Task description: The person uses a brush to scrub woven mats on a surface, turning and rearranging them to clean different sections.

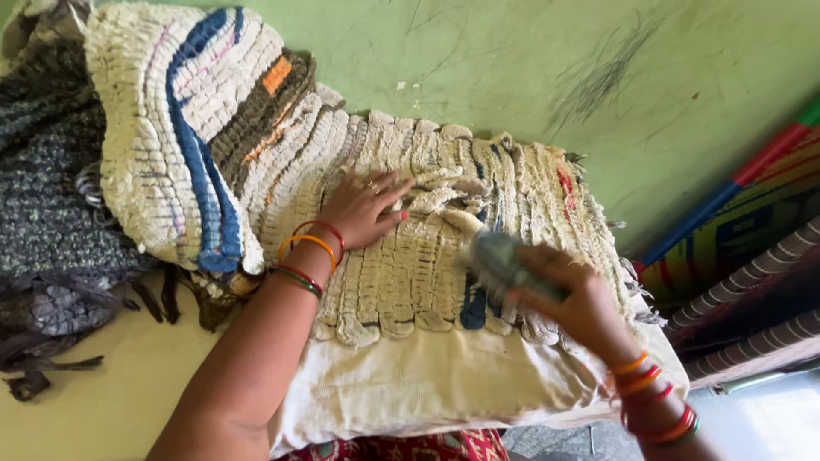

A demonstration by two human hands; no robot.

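The cream rag rug [444,248] lies across the cushion [427,384] before me, and my left hand [363,209] presses flat and open on it to keep the rows taut. My right hand [572,299] is closed around a blurred grey tool [500,260] at the near rows; I judge short, even strokes best.

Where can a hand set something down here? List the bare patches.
Bare cream surface lies lower left, bordered by the dark fringed mats and the left forearm. Plain cloth below the woven rug's loops is free. The rug top is crowded: left hand flat, right hand gripping a blurred grey object.
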